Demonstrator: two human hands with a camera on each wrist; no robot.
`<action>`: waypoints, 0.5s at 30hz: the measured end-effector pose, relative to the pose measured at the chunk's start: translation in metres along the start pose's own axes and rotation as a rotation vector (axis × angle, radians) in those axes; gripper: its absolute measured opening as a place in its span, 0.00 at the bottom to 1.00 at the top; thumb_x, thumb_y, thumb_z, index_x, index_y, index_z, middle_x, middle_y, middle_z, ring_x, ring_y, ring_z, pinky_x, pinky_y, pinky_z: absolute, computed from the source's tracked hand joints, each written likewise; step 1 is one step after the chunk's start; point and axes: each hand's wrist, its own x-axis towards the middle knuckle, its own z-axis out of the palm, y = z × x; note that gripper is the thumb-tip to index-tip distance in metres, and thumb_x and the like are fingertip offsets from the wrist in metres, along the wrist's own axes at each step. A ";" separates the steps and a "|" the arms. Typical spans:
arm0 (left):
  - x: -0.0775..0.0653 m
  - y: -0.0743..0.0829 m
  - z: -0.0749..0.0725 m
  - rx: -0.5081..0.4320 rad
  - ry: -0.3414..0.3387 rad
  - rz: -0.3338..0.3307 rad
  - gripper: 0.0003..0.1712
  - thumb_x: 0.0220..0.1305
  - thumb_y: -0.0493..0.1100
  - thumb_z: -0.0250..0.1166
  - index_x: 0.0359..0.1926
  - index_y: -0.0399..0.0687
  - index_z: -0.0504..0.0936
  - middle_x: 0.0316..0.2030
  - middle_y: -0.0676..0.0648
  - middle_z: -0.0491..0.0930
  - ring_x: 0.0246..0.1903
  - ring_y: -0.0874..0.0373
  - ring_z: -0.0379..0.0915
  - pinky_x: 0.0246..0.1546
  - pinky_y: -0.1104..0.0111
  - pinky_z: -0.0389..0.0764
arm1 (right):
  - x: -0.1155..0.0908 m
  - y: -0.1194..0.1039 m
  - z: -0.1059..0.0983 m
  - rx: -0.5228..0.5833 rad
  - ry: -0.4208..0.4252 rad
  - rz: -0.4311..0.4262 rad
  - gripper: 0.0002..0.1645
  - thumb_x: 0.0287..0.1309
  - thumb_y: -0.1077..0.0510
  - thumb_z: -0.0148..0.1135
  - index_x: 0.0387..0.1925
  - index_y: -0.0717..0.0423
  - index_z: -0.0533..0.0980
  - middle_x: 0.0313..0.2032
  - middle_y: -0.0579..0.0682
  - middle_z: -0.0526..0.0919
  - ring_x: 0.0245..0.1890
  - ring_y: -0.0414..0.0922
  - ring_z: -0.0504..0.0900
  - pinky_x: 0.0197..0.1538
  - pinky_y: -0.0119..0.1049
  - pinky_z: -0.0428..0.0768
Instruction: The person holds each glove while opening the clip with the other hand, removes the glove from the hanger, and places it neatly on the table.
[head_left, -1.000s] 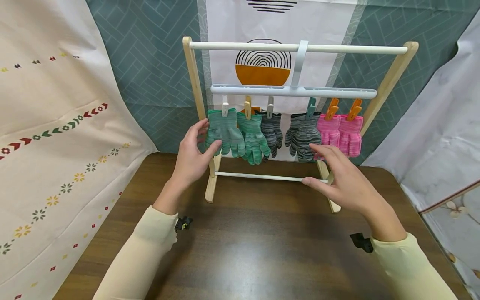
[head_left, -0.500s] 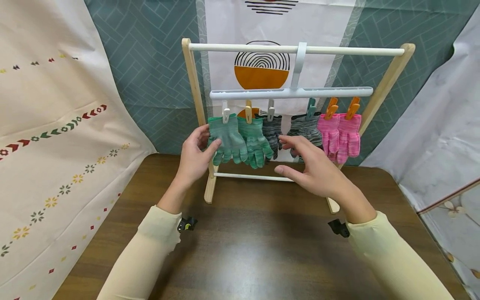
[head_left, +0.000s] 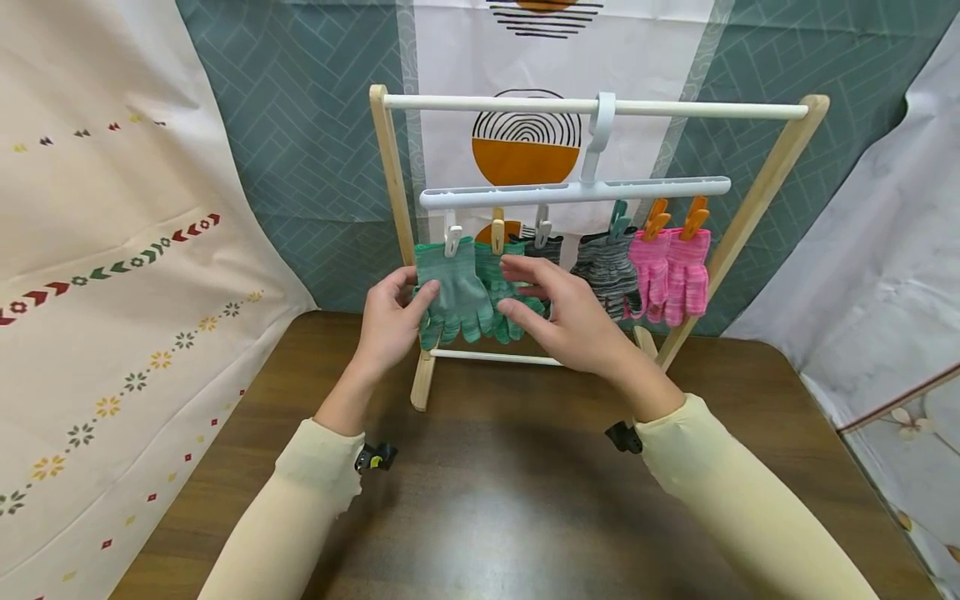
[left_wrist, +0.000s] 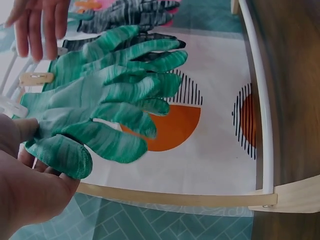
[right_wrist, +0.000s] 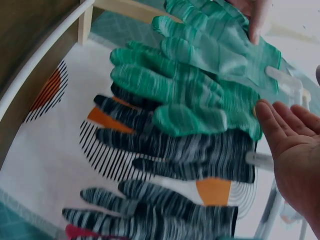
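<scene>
- The edge of the first green glove (head_left: 453,287) is pinched by the left hand (head_left: 392,321): thumb laid on the front, fingers bent behind.
- Nothing is held by the right hand (head_left: 573,321); its fingers are loosely extended, thumb apart, just beside the cuff of the second green glove (right_wrist: 200,92). Whether the cuff is touched cannot be told.
- Six gloves in all are hung from the hanger (head_left: 510,196), cuffs up, fingers down.
- First green glove is held at the hanger's left end by the white clip (head_left: 452,240).
- Second green glove is held next to it by the tan clip (head_left: 498,232); it is partly overlapped by the first.
- First dark striped glove (right_wrist: 200,152) is held by the grey clip (head_left: 542,227); mostly hidden by the right hand in the head view.
- Second dark striped glove (head_left: 603,262) is held by the teal clip (head_left: 618,221).
- Two pink gloves (head_left: 686,279) are held at the right end by orange clips (head_left: 696,218), one clip each.
- Hanger is hooked over the top rod (head_left: 705,109) of the wooden rack (head_left: 757,200); seen slightly slanted.
- Rack is stood on the brown table (head_left: 480,517), near the patterned backdrop (head_left: 315,150).
</scene>
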 end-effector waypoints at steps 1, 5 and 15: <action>-0.001 0.001 0.000 0.007 0.000 -0.001 0.18 0.77 0.45 0.67 0.56 0.34 0.84 0.46 0.40 0.86 0.32 0.56 0.76 0.35 0.72 0.77 | 0.003 0.000 0.003 0.000 0.009 -0.001 0.33 0.74 0.60 0.66 0.74 0.65 0.69 0.67 0.60 0.78 0.68 0.50 0.78 0.66 0.46 0.79; -0.002 0.002 0.000 -0.035 -0.009 -0.009 0.18 0.78 0.45 0.66 0.56 0.33 0.85 0.45 0.39 0.86 0.32 0.58 0.77 0.34 0.72 0.78 | 0.013 -0.003 0.012 0.009 0.044 0.009 0.33 0.76 0.58 0.65 0.75 0.64 0.68 0.70 0.59 0.77 0.69 0.48 0.77 0.67 0.43 0.77; -0.010 0.007 0.000 -0.165 -0.035 -0.046 0.18 0.80 0.43 0.63 0.59 0.31 0.82 0.44 0.36 0.86 0.38 0.59 0.84 0.39 0.70 0.85 | 0.035 -0.008 0.030 0.052 0.116 -0.006 0.31 0.77 0.59 0.62 0.74 0.67 0.68 0.71 0.59 0.75 0.69 0.49 0.78 0.67 0.38 0.77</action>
